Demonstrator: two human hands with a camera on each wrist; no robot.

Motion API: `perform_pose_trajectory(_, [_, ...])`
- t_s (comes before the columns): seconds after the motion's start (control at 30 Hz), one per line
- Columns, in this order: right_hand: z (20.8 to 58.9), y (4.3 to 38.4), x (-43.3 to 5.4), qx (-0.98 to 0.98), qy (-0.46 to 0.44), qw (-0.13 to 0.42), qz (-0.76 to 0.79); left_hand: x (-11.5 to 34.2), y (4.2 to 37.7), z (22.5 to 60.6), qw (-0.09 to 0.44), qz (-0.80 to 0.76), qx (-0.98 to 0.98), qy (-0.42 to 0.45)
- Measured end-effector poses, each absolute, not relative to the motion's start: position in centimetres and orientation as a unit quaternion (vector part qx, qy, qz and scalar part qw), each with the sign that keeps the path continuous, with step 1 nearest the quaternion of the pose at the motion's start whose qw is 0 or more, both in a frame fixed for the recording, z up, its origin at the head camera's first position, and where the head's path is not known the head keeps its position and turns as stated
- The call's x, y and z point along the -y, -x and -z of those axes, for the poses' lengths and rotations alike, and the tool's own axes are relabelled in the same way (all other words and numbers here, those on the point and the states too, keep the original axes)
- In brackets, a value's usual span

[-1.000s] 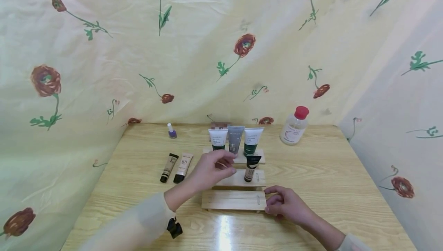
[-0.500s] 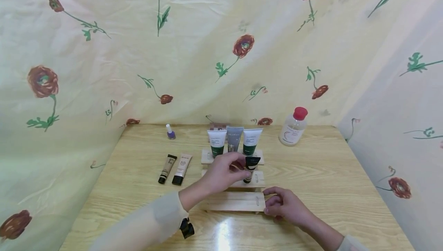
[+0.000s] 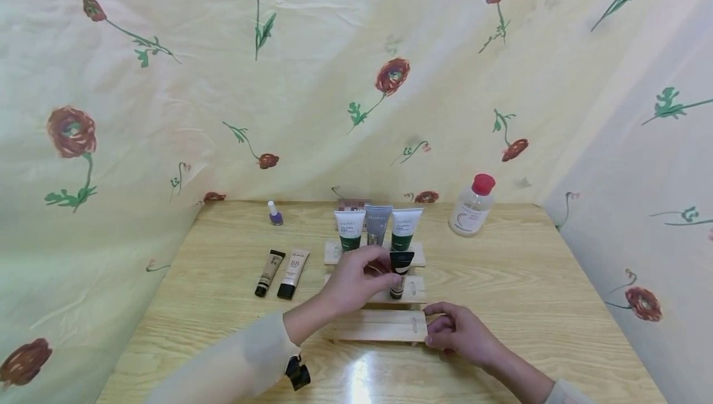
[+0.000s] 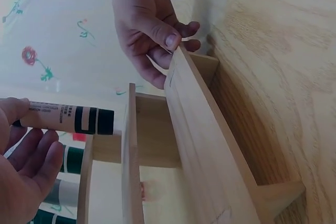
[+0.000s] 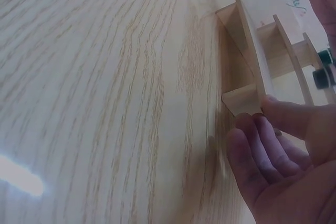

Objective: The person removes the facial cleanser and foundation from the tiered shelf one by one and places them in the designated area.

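Observation:
My left hand (image 3: pixel 356 280) pinches a small beige cosmetic tube (image 4: pixel 68 118) between thumb and fingers near its black top end. The tube stands upright at the right part of the middle step (image 3: pixel 413 289), its dark cap pointing down, close over the wood. With thumb and fingertips, my right hand (image 3: pixel 459 333) holds the right end of the lowest step of the three-step wooden rack (image 3: pixel 384 325). On the top step stand a white-and-green tube (image 3: pixel 350 224), a grey tube (image 3: pixel 378 221) and another white-and-green tube (image 3: pixel 405 224).
Left of the rack lie a tan tube with black ends (image 3: pixel 270 273) and a pale BB cream tube (image 3: pixel 293 274). Farther back is a purple nail polish bottle (image 3: pixel 275 215). A clear bottle with a red cap (image 3: pixel 470 209) stands back right. A palette (image 3: pixel 352 204) shows behind the tubes.
My left hand has moved right to the small tube on the middle step and taken hold of it. The tube has then shifted slightly left. My right hand stays at the rack's end.

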State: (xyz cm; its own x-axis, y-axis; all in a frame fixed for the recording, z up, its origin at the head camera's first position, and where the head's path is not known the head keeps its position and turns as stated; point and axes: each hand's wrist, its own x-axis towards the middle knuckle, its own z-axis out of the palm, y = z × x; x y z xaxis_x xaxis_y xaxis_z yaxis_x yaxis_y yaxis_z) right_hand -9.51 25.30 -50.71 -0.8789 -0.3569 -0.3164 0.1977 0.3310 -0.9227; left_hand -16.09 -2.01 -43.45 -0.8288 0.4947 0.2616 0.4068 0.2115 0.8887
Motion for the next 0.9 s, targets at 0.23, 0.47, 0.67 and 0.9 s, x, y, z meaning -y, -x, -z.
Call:
perform_pose_trajectory(0.23, [50.3, 9.3, -25.1, -0.771, 0.044, 0.252, 0.584, 5.4, 15.1, 42.7, 0.036, -0.575, -0.781, -0.241])
perform_pose_trajectory(0.47, [50.3, 9.4, -25.2, -0.765, 0.037, 0.259, 0.589, 11.0, 15.1, 42.4, 0.0, -0.582, -0.784, -0.215])
perform_pose_trajectory(0.67, [50.3, 9.5, -25.3, -0.766, 0.035, 0.261, 0.586, 16.5, 16.4, 43.2, -0.03, -0.578, -0.794, -0.188])
perform_pose_trajectory(0.9, [50.3, 9.7, -25.2, -0.768, 0.036, 0.266, 0.582, 22.1, 18.2, 45.2, -0.038, -0.559, -0.822, -0.106])
